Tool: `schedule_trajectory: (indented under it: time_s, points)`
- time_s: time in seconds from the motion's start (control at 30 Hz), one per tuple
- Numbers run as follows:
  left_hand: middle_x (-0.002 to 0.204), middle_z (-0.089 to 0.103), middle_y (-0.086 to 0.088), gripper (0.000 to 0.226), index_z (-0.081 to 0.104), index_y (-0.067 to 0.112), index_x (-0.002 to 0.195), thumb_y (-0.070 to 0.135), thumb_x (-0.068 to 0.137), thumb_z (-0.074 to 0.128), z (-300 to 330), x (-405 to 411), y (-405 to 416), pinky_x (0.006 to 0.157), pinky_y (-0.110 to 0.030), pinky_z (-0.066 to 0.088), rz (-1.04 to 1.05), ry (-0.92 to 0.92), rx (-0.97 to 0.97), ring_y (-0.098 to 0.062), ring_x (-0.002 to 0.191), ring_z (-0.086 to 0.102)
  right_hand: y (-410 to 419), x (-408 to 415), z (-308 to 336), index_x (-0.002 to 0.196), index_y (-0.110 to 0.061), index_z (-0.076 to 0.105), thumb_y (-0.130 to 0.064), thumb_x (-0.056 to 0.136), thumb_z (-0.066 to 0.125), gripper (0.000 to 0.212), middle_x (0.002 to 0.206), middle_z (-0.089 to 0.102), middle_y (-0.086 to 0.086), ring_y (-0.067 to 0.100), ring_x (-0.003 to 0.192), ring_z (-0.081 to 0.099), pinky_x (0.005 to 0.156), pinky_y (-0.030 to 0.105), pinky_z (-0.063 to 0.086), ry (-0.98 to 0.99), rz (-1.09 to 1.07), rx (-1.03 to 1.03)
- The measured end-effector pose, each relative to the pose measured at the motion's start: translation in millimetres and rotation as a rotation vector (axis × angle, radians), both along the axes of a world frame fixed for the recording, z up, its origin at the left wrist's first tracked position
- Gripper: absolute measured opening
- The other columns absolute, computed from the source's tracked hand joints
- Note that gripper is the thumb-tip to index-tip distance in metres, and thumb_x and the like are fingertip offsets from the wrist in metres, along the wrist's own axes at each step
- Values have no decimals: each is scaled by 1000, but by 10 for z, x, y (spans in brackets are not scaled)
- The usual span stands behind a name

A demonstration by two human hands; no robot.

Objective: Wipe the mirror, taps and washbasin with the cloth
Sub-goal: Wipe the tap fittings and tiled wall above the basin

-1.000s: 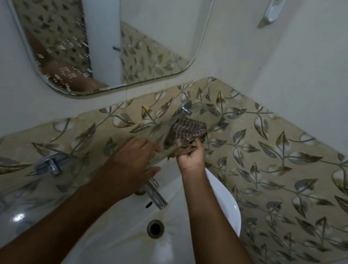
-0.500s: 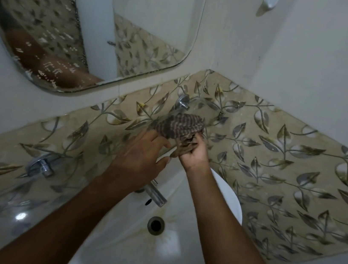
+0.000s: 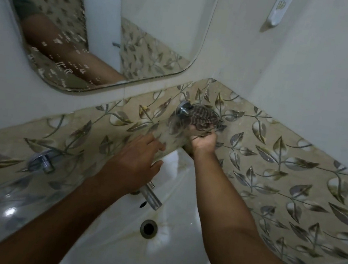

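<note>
Mirror (image 3: 138,26): hung on the white wall at upper left, rounded corners, reflecting leaf tiles and an arm.
Left wall tap (image 3: 41,161): chrome, fixed to the leaf-patterned tile band (image 3: 286,170), apart from both hands.
Left hand (image 3: 135,162): fingers straight and loosely spread, resting over the basin tap (image 3: 151,197).
Washbasin (image 3: 129,248): white, stained around the drain (image 3: 148,228), set into the corner.
Cloth (image 3: 202,119): dark, striped, bunched against the corner tap (image 3: 184,108).
Right hand (image 3: 203,141): curled round the cloth from below.
Wall hook (image 3: 278,9): white, high on the right wall.
</note>
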State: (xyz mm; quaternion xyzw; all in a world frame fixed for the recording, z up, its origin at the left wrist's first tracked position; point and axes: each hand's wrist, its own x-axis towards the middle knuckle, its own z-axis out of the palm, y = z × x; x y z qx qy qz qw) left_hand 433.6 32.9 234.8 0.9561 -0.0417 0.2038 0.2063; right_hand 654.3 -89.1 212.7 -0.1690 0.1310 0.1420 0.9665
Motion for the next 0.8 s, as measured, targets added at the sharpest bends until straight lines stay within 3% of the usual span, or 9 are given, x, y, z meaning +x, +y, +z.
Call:
schedule_trajectory:
  time_s: [0.17,0.2,0.3,0.43,0.53,0.6,0.67,0.73,0.8]
  points:
    - [107,60,-3,39,66,14,113,38,87,51,60,-136,3,84,-42,53,21,3,17,-25,99,59,61,-104,-145,119,-3,60,-23,107,29,39,147,49,21,36,139,43,111,44,39,48,34,-52]
    - [105,61,-2,39,67,15,111,40,87,48,51,-159,23,83,-43,53,24,-2,43,-25,98,60,38,-128,-173,115,-2,61,-23,107,30,38,138,55,23,37,133,49,108,43,43,61,28,-54]
    - [104,60,1,39,66,20,110,42,85,47,12,-236,102,85,-42,50,60,4,65,-23,97,59,-162,-167,-113,105,1,60,-21,108,27,40,94,72,23,34,97,67,82,37,55,19,-28,-25]
    - [103,59,1,39,67,17,109,40,83,50,9,-282,175,82,-35,50,41,-23,38,-20,94,57,-209,-211,17,98,0,60,-17,109,24,41,95,63,19,30,99,58,102,37,39,52,-44,-62]
    - [103,59,2,40,67,19,110,44,84,48,42,-280,141,83,-35,50,50,-7,42,-20,97,57,-169,-312,-80,99,-4,61,-19,108,27,39,84,73,19,29,90,60,85,38,53,49,26,-144]
    - [104,58,3,39,66,21,111,44,86,48,54,-297,115,85,-36,50,51,-7,55,-20,99,56,-231,-303,-82,97,-6,61,-21,108,27,38,76,74,17,25,84,59,83,32,51,70,4,-109]
    - [104,59,2,36,66,20,111,43,88,49,63,-311,125,86,-34,49,46,-26,72,-19,99,56,-247,-247,-35,93,-6,58,-20,108,26,38,92,69,16,24,85,57,102,29,43,90,-54,-98]
    - [103,59,2,34,66,19,110,40,88,51,64,-315,163,85,-29,47,45,-40,77,-18,98,55,-177,-202,-33,95,-5,59,-19,108,25,40,122,61,18,31,107,58,117,33,32,82,-38,-91]
    - [103,59,3,33,66,19,109,40,87,51,59,-316,198,85,-23,41,53,-48,82,-17,97,55,-50,-269,-107,101,-4,61,-19,108,26,40,134,58,16,33,131,50,119,38,32,69,30,-125]
